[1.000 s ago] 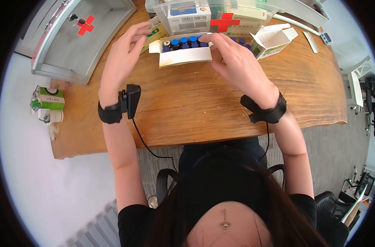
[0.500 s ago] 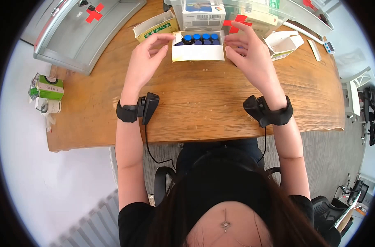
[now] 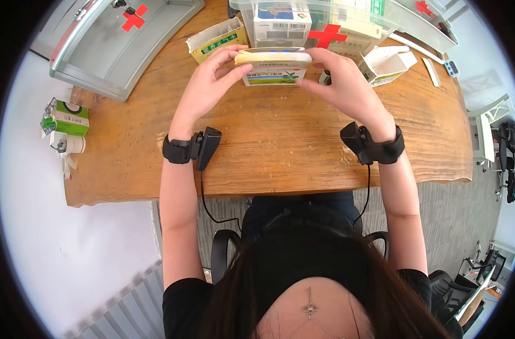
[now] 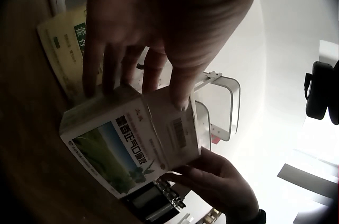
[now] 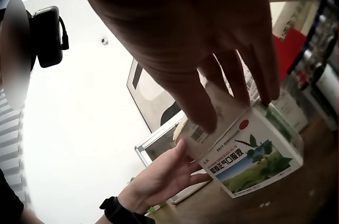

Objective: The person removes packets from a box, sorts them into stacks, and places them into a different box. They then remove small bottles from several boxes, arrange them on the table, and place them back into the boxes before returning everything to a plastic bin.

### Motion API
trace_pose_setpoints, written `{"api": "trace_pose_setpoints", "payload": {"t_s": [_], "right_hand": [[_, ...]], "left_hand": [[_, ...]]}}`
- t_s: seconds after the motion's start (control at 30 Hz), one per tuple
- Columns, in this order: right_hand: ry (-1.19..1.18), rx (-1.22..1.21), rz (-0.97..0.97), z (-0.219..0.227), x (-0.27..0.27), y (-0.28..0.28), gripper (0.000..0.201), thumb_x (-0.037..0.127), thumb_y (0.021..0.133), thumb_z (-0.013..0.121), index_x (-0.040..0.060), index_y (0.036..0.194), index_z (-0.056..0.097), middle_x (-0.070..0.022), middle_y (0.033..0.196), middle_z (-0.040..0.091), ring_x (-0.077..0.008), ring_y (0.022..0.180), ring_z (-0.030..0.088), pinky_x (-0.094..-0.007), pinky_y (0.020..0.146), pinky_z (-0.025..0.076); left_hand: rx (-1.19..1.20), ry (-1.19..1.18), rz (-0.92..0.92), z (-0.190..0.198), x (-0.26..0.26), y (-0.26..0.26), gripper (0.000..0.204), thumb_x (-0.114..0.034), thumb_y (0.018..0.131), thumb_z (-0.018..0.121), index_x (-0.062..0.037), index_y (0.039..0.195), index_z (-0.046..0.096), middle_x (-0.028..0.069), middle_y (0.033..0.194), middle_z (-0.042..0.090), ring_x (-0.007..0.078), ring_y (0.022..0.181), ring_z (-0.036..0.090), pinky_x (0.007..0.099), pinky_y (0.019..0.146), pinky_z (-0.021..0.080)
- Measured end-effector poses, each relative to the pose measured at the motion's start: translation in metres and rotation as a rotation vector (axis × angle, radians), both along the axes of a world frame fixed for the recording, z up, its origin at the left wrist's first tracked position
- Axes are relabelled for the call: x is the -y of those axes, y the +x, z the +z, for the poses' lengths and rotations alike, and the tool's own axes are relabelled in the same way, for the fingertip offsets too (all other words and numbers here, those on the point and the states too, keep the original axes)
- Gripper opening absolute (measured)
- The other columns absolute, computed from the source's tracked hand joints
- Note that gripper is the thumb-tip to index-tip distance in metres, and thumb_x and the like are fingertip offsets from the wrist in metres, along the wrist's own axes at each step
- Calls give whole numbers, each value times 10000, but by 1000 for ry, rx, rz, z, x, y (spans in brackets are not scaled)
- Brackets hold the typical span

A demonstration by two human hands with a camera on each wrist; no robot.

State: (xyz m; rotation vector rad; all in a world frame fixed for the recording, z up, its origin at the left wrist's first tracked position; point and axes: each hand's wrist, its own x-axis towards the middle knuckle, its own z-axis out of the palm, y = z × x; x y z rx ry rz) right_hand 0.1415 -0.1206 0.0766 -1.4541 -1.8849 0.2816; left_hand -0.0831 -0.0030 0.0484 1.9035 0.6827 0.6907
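Observation:
A white medicine box (image 3: 273, 78) with a green landscape picture stands on the wooden table, between both hands. My left hand (image 3: 207, 86) grips its left end, thumb on the raised front flap and fingers behind. At the other end my right hand (image 3: 348, 87) holds it the same way, its thumb low on the front in the head view. The wrist views show both thumbs pressing on the barcoded flap (image 4: 170, 123) above the printed front (image 5: 249, 168). Behind this flap, the blue-capped bottles are almost wholly hidden.
A yellow-green carton (image 3: 216, 40) stands behind the left hand, an opened white carton (image 3: 386, 65) right of the right hand. At the back is a clear bin (image 3: 243, 25) of boxes. A grey case (image 3: 99, 68) with a red cross sits at left.
Both hands have closed in on the box ends and raised its front flap. The blue caps, plain to see before, are now mostly covered, and the printed front shows.

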Motion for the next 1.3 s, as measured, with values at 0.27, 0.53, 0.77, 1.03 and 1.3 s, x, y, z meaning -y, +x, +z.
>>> {"api": "trace_pose_setpoints", "payload": {"t_s": [0.27,0.53,0.77,1.03,1.3], "right_hand": [[124,-92,-107,-13,-23,1,224,90,871,551,20,1077,601,-156,954,631,-339,873,610,-393,777,483],[76,-3,-185,-14,-35,2,220,141,895,503,23,1001,655,-137,920,626,-339,867,603,-415,778,479],[78,8,-211,-17,-42,1,188,117,859,544,24,936,688,-130,894,631,-333,846,610,-408,770,490],[-3,-51,-331,-7,-35,4,189,140,814,653,26,959,689,-83,782,665,-175,721,630,-293,696,505],[78,-115,-278,-14,-41,1,158,96,785,615,-12,879,683,-151,756,677,-278,710,663,-339,689,526]], "left_hand": [[137,15,103,-2,5,11,379,-145,950,533,-41,1309,470,98,1213,562,157,1144,517,297,985,397],[56,24,88,-6,-4,12,336,-233,989,451,-50,1254,546,49,1148,606,132,1068,547,282,931,433],[24,20,117,-7,-6,14,323,-244,978,471,-46,1208,582,55,1104,630,127,1020,566,272,885,444],[81,-74,132,-5,-3,15,315,-254,980,476,-60,1208,574,31,1112,624,109,1022,557,268,874,443],[48,-76,164,-5,-5,17,315,-280,965,500,-73,1181,600,25,1080,642,94,967,576,252,808,455]]}}
